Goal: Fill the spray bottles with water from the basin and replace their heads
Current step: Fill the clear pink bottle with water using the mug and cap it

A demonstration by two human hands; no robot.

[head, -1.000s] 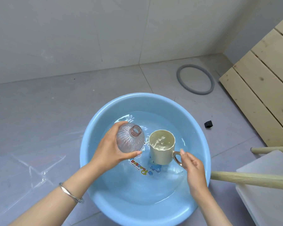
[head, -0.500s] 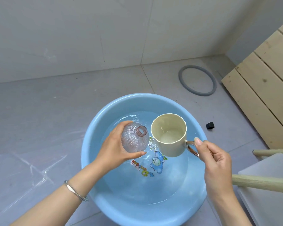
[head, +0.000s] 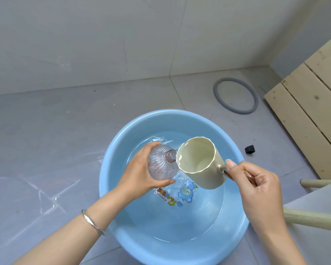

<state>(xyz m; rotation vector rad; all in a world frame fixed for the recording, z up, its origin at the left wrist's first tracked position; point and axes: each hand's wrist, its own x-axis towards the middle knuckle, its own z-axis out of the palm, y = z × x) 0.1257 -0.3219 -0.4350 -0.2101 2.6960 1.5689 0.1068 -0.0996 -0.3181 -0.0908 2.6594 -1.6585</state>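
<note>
- Gripping a headless spray bottle (head: 160, 165), left hand (head: 139, 175) has fingers and thumb curled round its clear ribbed body; bottle held over the basin (head: 111, 150), tilted, open neck pointing at the mug.
- Right hand (head: 256, 188) holds a cream mug (head: 201, 163) by its handle, thumb on top, fingers curled under.
- Mug tipped toward the bottle, rim just beside the bottle neck, maybe touching; cannot tell.
- Water splashing (head: 182, 180) just below mug lip and bottle, dropping into the basin.
- Some water visible inside the mug; fill level in the bottle unclear.
- Basin is round, light blue, on the grey tiled floor (head: 46, 140), part full of water (head: 180, 222), cartoon sticker (head: 185, 194) on its bottom.
- Silver bangle (head: 94, 222) on left wrist.
- Grey ring (head: 215, 93) lies on the floor beyond the basin, well apart.
- Small black block (head: 250, 149) on the floor near the basin's right rim.
- Pale wooden slats (head: 304, 111) at right edge.
- Wooden pole (head: 313, 220) lower right, behind the right forearm.
</note>
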